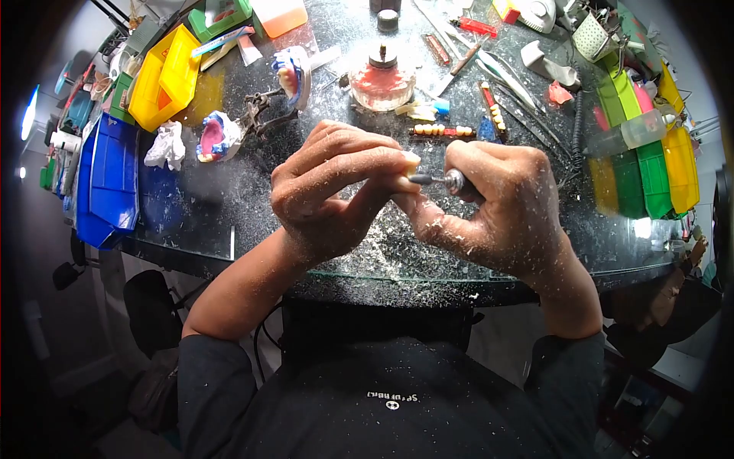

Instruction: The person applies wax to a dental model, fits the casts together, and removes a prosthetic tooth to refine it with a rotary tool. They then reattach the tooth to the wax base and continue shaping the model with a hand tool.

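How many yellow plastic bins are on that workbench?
2 that I can see: one yellow bin at the far left beside the blue bins, and another at the right edge beside the green ones. Clutter may hide more.

- A dark glass-topped bench (191,206), dusted with pale shavings, fills the middle of the scene.
- Blue bins (111,180) and a yellow bin (164,76) stand at its left edge.
- Green and yellow bins (650,164) line its right edge.
- A bright light (30,111) glows far left.
- A grey floor (69,344) lies below, near left.
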`<state>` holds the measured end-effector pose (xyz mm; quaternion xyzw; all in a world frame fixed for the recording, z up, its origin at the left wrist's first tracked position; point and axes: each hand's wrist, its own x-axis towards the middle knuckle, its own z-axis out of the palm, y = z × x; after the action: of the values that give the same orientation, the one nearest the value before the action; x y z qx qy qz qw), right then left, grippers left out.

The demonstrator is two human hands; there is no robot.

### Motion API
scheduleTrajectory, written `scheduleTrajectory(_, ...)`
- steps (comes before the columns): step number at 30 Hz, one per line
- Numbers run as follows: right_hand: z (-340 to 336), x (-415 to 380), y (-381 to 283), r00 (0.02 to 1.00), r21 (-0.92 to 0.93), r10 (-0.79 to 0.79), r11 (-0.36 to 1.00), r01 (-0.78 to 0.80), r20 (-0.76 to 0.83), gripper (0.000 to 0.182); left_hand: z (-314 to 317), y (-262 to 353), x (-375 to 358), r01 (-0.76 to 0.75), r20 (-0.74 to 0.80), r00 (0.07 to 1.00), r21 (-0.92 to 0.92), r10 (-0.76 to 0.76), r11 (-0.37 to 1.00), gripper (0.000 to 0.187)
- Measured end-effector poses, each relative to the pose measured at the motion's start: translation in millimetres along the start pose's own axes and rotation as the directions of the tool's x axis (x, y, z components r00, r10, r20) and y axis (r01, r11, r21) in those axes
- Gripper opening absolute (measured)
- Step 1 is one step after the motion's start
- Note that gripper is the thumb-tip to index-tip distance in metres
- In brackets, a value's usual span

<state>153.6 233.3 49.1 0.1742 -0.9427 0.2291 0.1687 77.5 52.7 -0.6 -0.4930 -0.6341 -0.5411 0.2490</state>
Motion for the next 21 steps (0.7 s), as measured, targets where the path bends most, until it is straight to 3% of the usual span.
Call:
scheduleTrajectory(3,-2.5,-0.1,-1.0,0.996,0.072,0.006,0.997,0.000,-0.088,0.041,2.6,2.3,0.1,0.044,-0.035,0.998,-0.006,-0.044,0.999,0.021)
scheduleTrajectory(6,-27.2,6.1,13.7,0.986,0.145,0.141,0.981,-0.127,-0.086,0.038,4.3,3.0,0.6,0.165,-0.039,0.985,-0.085,-0.169,0.983,0.016)
scheduleTrajectory(9,-58.3,19.5,80.9,0.953,0.048,0.209,0.978,-0.203,-0.222,0.034,-1.4,4.2,0.0,0.316,0.019,0.947,-0.238,-0.320,0.919,0.008)
scheduleTrajectory(10,-76.4,26.4,101.7,0.945,-0.049,0.278,0.956,-0.290,-0.175,0.030,-3.5,4.9,0.9,0.334,0.038,0.942,-0.242,-0.335,0.911,0.008)
scheduleTrajectory(12,-84.8,42.1,154.7,0.883,-0.154,0.378,0.890,-0.430,-0.278,0.028,-6.7,5.3,3.3,0.371,0.076,0.928,-0.247,-0.364,0.895,0.007)
scheduleTrajectory(15,-81.5,54.4,219.4,0.935,-0.248,0.285,0.910,-0.333,-0.210,0.035,-6.9,3.2,3.8,0.408,0.068,0.911,-0.286,-0.406,0.867,0.009)
scheduleTrajectory(16,-77.2,58.2,231.0,0.923,-0.296,0.321,0.879,-0.374,-0.211,0.036,-7.2,2.4,3.6,0.428,0.065,0.901,-0.303,-0.430,0.851,0.009)
scheduleTrajectory(21,-41.7,56.9,270.5,0.967,-0.199,0.174,0.957,-0.210,-0.184,0.035,-8.7,-1.9,2.3,0.525,0.106,0.838,-0.424,-0.535,0.738,0.014)
